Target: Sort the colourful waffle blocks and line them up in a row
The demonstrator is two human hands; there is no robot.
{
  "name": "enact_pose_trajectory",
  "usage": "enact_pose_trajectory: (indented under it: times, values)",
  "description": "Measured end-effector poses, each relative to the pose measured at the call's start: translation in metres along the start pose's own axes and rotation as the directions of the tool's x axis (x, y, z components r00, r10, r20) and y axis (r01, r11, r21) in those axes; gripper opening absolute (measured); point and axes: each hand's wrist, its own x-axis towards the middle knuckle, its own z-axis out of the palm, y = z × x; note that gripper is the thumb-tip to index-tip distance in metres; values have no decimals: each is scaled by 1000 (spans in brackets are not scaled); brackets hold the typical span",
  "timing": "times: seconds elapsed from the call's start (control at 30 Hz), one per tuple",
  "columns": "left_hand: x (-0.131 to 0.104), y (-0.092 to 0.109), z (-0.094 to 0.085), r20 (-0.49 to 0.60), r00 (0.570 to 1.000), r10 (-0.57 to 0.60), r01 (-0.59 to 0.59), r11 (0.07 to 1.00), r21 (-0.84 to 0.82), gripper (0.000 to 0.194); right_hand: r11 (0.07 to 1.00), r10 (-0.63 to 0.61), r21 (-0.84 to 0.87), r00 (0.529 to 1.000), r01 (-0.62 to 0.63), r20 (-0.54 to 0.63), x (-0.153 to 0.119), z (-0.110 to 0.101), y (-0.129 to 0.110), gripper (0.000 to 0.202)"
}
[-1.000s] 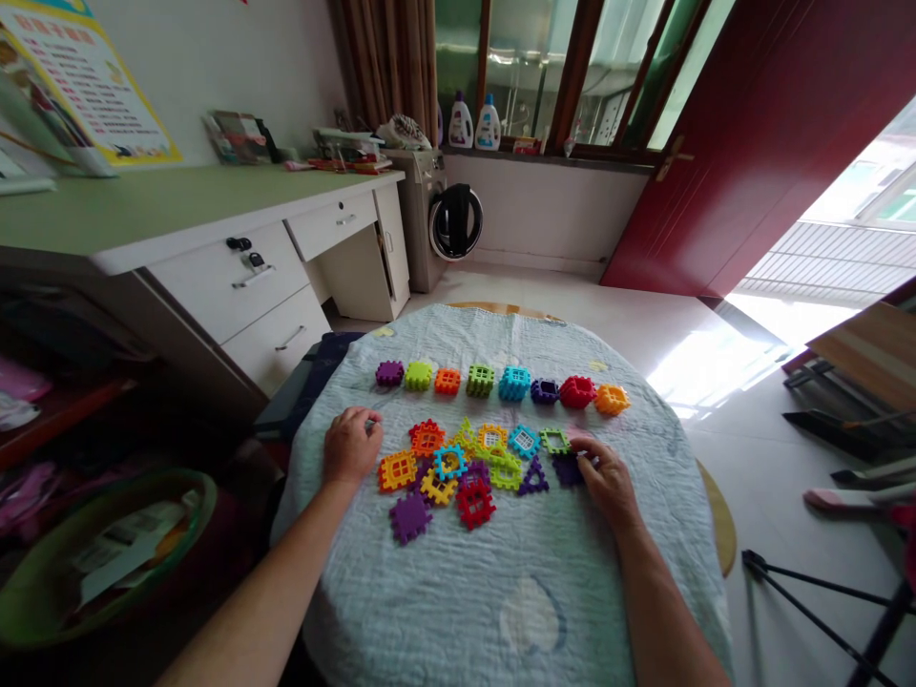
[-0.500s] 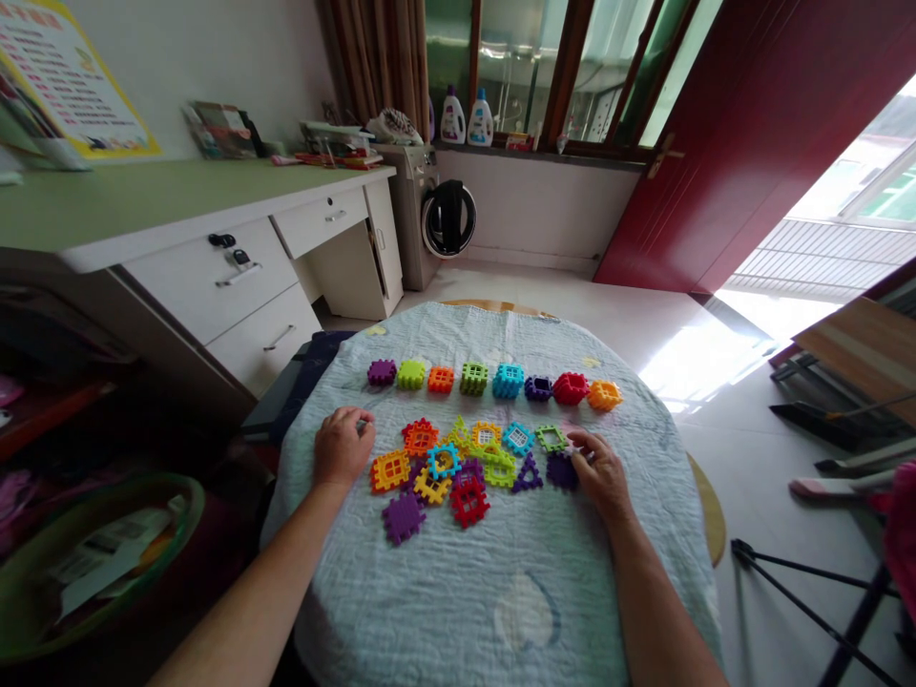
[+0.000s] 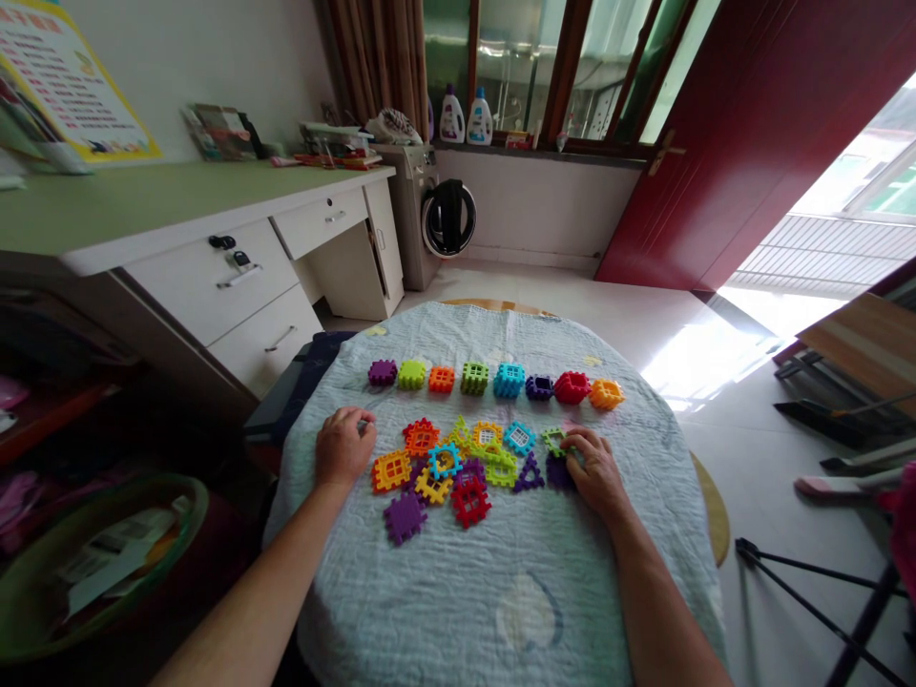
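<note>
My left hand rests on the cloth left of the loose pieces, fingers curled. Whether anything is inside it is hidden. My right hand reaches in from the right, its fingers closed at the edge of a green square building piece. Under those fingers lies a dark purple piece, partly covered. Close by are a purple triangle piece and a blue window piece. The loose pile also has a red window piece, an orange window piece, a purple square piece and a light blue ring piece.
Behind the pile runs a row of stacked pieces, from a purple stack to an orange stack. They stand on a round table with a pale blue cloth. A green-rimmed basket sits low at the left; a desk stands beyond.
My right hand has shifted slightly left and away from me, bringing its fingertips onto the green square piece. My left hand stays in place.
</note>
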Motion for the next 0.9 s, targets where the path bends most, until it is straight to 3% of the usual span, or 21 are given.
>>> enact_pose_trajectory:
  times: [0.17, 0.27, 0.43, 0.9]
  values:
    - [-1, 3, -3, 16, 999, -30, 30, 999, -12, 16, 982, 136, 155, 974, -108, -184, 1, 3, 8, 21]
    - [-1, 4, -3, 26, 999, -33, 34, 999, -22, 15, 967, 200, 200, 959, -159, -203, 1, 6, 13, 25]
    - [-1, 4, -3, 22, 999, -35, 36, 999, -25, 15, 988, 133, 105, 972, -114, -195, 2, 9, 15, 25]
    - [-1, 5, -3, 0, 999, -43, 43, 998, -48, 14, 997, 77, 42, 983, -71, -166, 2, 8, 10, 31]
